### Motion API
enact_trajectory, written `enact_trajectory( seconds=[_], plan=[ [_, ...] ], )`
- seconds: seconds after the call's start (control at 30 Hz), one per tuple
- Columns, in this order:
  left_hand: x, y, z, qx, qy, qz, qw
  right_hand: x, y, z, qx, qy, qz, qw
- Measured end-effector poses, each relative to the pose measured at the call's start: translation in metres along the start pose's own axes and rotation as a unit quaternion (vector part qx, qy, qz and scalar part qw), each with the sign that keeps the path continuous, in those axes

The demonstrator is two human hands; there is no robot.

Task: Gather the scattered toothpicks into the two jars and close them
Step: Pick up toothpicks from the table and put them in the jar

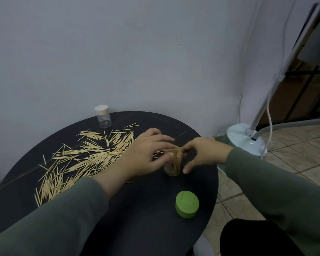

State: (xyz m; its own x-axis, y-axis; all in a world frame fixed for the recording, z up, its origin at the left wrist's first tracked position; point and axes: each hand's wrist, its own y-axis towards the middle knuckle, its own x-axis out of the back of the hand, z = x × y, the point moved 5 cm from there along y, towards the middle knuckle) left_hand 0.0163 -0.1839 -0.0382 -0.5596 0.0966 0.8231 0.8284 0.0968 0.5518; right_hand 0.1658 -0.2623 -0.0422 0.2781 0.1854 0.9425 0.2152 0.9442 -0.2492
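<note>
A green lid [187, 204] lies near the counter's [146, 209] near right edge, beyond it both hands' grips, left [148, 150] and right [201, 152], curl round the full open jar [173, 164], toothpicks [85, 157] strewn leftward, a capped jar [103, 116] at the far edge.

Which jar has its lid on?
The far jar near the wall wears its white lid. The near jar between the hands is open and full of toothpicks; its green lid lies on the table.
</note>
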Motion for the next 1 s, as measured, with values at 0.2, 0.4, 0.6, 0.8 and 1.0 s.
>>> enact_trajectory(
  seconds=[0.2, 0.4, 0.6, 0.8, 1.0],
  plan=[
    [-0.010, -0.005, 0.037, 0.210, 0.082, 0.089, 0.970, -0.004, 0.014, -0.011, -0.027, -0.042, -0.079, 0.996],
    [-0.029, -0.014, 0.049, 0.263, 0.124, 0.199, 0.936, -0.017, 0.039, -0.006, -0.013, -0.133, -0.165, 0.977],
    [-0.038, -0.008, 0.044, 0.272, 0.140, 0.192, 0.933, -0.019, 0.054, -0.003, -0.012, -0.164, -0.136, 0.977],
    [-0.038, 0.000, 0.045, 0.258, 0.194, 0.208, 0.923, -0.017, 0.056, 0.006, 0.009, -0.173, -0.151, 0.973],
    [-0.036, 0.003, 0.048, 0.268, 0.199, 0.217, 0.917, -0.016, 0.054, 0.010, 0.027, -0.209, -0.176, 0.962]
  ],
)
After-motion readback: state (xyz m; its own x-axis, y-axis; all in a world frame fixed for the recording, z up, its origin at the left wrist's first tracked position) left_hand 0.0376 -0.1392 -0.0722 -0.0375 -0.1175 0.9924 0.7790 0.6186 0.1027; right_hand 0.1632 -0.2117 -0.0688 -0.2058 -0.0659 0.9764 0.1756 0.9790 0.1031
